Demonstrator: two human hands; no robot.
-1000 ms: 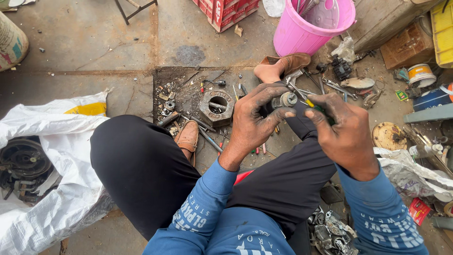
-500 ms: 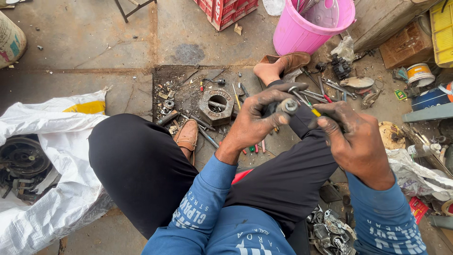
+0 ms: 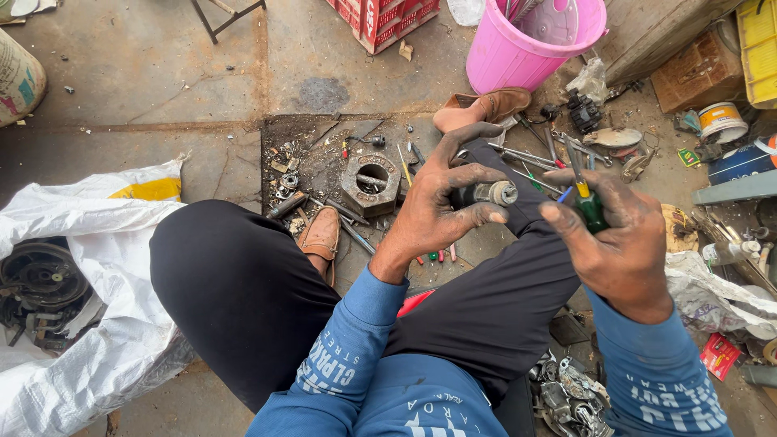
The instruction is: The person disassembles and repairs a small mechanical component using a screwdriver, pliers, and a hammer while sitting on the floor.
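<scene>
1. Left hand [image 3: 441, 202] closed round small cylindrical metal part [image 3: 494, 193], held above the knee.
2. Right hand [image 3: 619, 243] grips green-handled screwdriver [image 3: 589, 204]; tip hidden, probably.
3. Keep part steady, tool square.

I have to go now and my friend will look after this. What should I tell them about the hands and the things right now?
Left hand: fingers closed round a small grey metal cylinder part, held above the lap.
Right hand: grips a green-handled screwdriver, tip pointing away; it is apart from the part.
Nearby on the ground: a heavy hexagonal metal block, loose spanners and screwdrivers, a pink bucket.
Done: part and tool are both in hand. Left: tool is not yet on the part.
</scene>
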